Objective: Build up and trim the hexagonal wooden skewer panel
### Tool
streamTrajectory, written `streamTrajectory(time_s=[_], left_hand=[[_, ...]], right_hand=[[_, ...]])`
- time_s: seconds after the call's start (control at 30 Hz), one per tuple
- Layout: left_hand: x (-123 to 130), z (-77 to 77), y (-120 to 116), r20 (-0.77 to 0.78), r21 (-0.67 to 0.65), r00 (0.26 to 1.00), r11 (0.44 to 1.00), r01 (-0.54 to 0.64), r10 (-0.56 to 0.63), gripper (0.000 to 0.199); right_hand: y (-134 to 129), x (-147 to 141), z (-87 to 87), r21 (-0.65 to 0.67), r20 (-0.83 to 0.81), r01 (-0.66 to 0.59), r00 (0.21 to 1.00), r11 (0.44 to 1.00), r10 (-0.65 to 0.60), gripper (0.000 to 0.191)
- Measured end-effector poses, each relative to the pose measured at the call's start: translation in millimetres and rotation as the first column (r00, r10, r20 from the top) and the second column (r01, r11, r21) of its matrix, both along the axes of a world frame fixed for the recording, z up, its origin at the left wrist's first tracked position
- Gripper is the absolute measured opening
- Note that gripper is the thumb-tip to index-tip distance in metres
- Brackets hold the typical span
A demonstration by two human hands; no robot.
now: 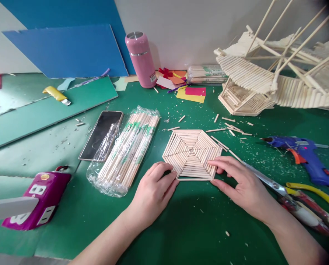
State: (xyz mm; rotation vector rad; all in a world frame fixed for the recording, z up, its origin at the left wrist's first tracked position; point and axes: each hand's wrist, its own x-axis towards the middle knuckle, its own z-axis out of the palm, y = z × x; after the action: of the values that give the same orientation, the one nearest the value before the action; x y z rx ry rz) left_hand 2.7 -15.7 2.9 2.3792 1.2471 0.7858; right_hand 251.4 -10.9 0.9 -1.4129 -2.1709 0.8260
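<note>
A flat heptagon-like panel of wooden sticks (193, 171), laid in rings around a small centre, lies on the green table between my hands. Along its near edge runs a single wooden stick (196, 179), with a thin gap between the two. My left hand (156, 187) has its fingertips closed at the panel's near left corner, by that stick's left end. At the near right corner, my right hand (237, 184) grips the panel, fingers resting on top and thumb at the stick's right end. Part of the left fingertips' contact is hidden.
Left of the panel lie a bagged bundle of sticks (131, 147) and a phone (99, 136). Scissors (266, 180) and a blue glue gun (305, 151) are at right. Behind stand a stick-built model (247, 73) and a pink flask (140, 59). A purple power strip (39, 198) sits left.
</note>
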Motion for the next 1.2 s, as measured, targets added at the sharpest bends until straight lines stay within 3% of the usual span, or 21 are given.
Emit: streamTrajectory(time_s=[0.5,0.9,1.2], left_hand=[[-3,-0.4,4,0.059,-0.016,0.998,1.0,0.006,-0.005,0.013],[-3,2.2,8,-0.103,-0.017,0.993,0.999,0.05,-0.052,0.03],[-3,4.3,11,-0.129,-0.024,0.988,0.996,0.081,-0.084,0.028]], right_hand=[[1,-2,6.8,0.017,-0.043,-0.003,0.999,1.0,0.004,0.033],[3,-2,11.2,0.004,-0.087,0.012,0.996,1.0,-0.012,0.034],[6,-1,13.6,0.002,-0.102,0.001,0.995,1.0,-0.001,0.031]])
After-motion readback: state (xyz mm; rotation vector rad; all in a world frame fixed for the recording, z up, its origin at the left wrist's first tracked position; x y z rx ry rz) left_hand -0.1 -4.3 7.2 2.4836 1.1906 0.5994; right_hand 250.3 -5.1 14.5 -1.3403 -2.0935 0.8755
